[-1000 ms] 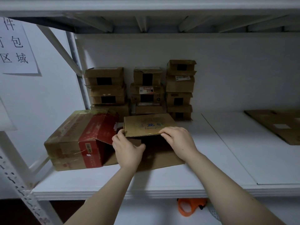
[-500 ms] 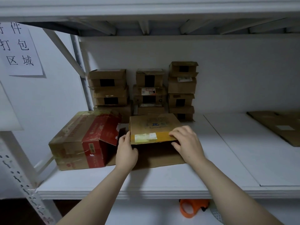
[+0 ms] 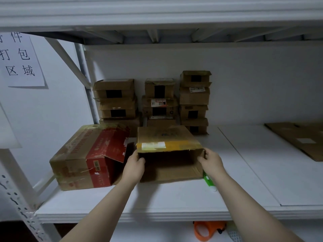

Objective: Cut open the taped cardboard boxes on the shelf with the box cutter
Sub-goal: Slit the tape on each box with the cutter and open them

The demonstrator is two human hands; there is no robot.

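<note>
As the left hand (image 3: 134, 165) grips the cardboard box (image 3: 166, 137) at nine o'clock, the right hand (image 3: 211, 159) grips it at three.

arms: both bare, reaching forward | left hand (image 3: 134, 165): gripping left front edge of the open box (image 3: 166, 137) | right hand (image 3: 212, 161): pinching its right front edge

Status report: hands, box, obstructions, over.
Left hand, right hand grip front corners of open brown cardboard box. Small green-and-white object lies by right wrist. Torn red carton crowds left side.
</note>
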